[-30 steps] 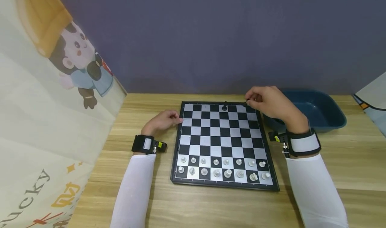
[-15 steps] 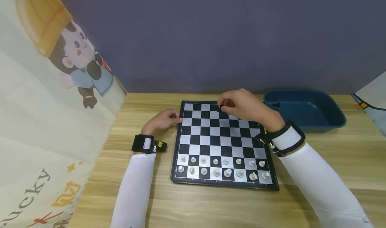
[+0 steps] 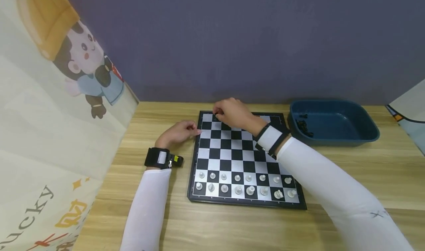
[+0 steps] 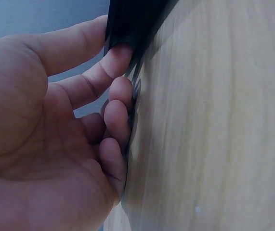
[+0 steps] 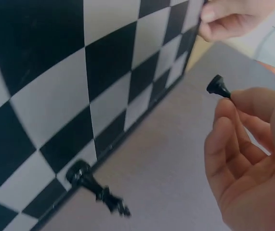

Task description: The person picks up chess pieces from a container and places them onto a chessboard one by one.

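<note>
A magnetic-looking black-and-white chessboard [image 3: 220,154] lies on the wooden table. My left hand [image 3: 179,132] holds its left edge, thumb on top and fingers curled against the side, as the left wrist view shows with the board's dark edge [image 4: 137,24]. Above the far left corner, my right hand [image 3: 234,112] pinches a small black chess piece [image 5: 218,86] between thumb and fingertips, its base facing the board; which piece it is I cannot tell. A tall black chess king [image 5: 98,187] stands on the far row, hidden behind my right hand in the head view.
Two rows of white chess pieces [image 3: 238,189] stand along the near side of the board. A dark blue bin [image 3: 348,133] at the back right holds several black pieces [image 3: 303,127]. A dark partition [image 3: 212,44] rises behind the table.
My right hand has moved left from beside the bin, along the board's far row, to the far left corner with the black piece. My left hand has stayed at the board's edge.
</note>
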{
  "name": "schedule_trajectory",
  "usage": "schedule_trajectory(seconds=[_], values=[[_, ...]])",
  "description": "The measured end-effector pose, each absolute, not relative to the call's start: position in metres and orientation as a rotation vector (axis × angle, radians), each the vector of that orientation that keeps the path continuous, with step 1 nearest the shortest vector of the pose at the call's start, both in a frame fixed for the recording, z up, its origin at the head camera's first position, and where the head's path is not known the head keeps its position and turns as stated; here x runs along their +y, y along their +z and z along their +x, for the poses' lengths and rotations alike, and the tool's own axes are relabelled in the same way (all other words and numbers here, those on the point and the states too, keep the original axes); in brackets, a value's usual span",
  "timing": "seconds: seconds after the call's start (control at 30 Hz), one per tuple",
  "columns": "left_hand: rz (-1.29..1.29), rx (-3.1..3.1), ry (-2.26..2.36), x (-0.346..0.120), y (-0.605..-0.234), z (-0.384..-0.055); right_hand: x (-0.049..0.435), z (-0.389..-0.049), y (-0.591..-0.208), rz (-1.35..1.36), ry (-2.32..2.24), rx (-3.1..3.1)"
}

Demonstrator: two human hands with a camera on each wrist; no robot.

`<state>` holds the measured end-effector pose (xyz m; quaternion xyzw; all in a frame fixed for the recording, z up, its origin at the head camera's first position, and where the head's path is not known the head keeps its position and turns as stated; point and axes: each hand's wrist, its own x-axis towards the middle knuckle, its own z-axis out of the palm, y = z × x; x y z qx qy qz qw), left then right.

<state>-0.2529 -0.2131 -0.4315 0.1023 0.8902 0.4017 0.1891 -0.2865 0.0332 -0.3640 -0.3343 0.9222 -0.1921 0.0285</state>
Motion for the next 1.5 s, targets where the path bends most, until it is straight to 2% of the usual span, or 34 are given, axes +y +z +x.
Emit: schedule_trajectory(seconds=[0.33, 0.93, 1.5], values=[[0.292, 2.515, 1.111, -0.212, -0.428, -0.252, 0.010, -0.305, -0.378, -1.018, -0.535, 2.848], [0.278, 2.514, 1.107, -0.213, -0.427, -0.251, -0.006, -0.315, -0.393, -1.010, -0.500, 2.858], [0.272, 2.515, 1.105, -0.213, -0.428, -0.252, 0.017, -0.305, -0.374, -0.993, -0.639, 2.876]])
